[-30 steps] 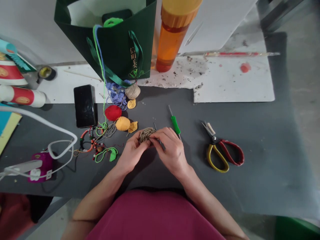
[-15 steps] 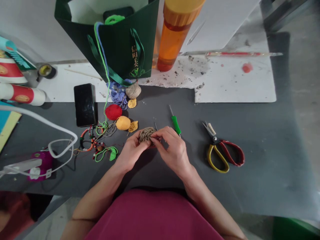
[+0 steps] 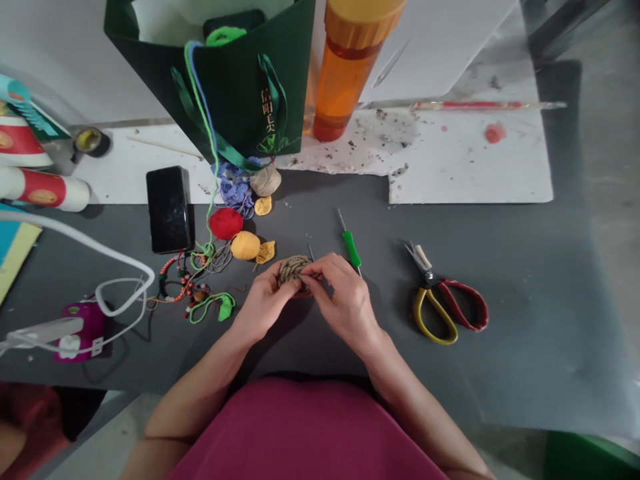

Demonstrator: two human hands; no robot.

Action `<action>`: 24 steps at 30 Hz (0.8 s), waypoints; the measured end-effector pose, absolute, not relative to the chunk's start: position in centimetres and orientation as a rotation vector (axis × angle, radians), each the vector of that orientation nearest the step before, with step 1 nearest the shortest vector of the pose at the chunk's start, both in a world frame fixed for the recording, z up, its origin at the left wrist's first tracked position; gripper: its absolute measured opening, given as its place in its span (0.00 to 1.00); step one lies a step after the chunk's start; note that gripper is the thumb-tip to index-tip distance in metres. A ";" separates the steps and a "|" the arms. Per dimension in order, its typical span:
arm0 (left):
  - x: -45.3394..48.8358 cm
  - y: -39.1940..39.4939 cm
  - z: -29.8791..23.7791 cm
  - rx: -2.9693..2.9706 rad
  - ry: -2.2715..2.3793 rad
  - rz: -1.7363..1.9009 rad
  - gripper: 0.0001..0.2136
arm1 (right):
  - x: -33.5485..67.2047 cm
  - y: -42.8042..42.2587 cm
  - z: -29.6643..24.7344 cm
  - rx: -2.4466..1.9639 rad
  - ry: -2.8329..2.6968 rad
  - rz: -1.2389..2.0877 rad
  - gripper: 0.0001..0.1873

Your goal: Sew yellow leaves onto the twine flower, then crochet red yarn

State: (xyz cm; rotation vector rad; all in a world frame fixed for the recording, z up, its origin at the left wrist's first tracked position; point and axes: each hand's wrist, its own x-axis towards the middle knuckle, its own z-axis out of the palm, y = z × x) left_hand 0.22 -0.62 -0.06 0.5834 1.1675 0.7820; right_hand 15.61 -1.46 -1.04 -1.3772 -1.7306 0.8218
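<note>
Both my hands meet over the dark grey table [image 3: 525, 287]. My left hand [image 3: 260, 303] is closed around a small brown woven cord ball [image 3: 291, 268]. My right hand [image 3: 343, 300] pinches the ball's right side with thumb and forefinger. A thin metal needle tip [image 3: 311, 252] sticks out just above my right fingers. A green-handled crochet hook [image 3: 351, 245] lies on the table just beyond my right hand.
Scissors [image 3: 443, 300] with yellow and red handles lie to the right. Red [image 3: 226, 223] and yellow [image 3: 245, 245] crochet pieces, beads and a black phone [image 3: 169, 209] lie to the left. A green gift bag [image 3: 225, 80] and an orange bottle [image 3: 345, 67] stand behind. White cables [image 3: 100, 293] run at far left.
My right fingers have shifted slightly left onto the cord ball. Otherwise the hands stay in place.
</note>
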 end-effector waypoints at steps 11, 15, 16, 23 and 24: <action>0.2 -0.5 0.2 0.664 1.228 0.724 0.14 | 15.5 -1.6 -1.2 -1.386 -1.767 0.779 0.08; 0.3 -0.5 0.1 0.635 1.242 0.755 0.13 | 15.4 -1.6 -0.9 -1.395 -1.718 0.798 0.09; 0.3 -0.5 0.1 0.589 1.219 0.767 0.13 | 15.4 -1.5 -0.8 -1.419 -1.676 0.800 0.08; 0.4 -0.2 0.4 0.277 1.076 0.920 0.12 | 15.3 -1.3 -0.5 -1.593 -1.379 0.943 0.08; 0.4 -0.3 0.3 0.263 1.078 0.932 0.12 | 15.2 -1.3 -0.5 -1.576 -1.382 0.988 0.11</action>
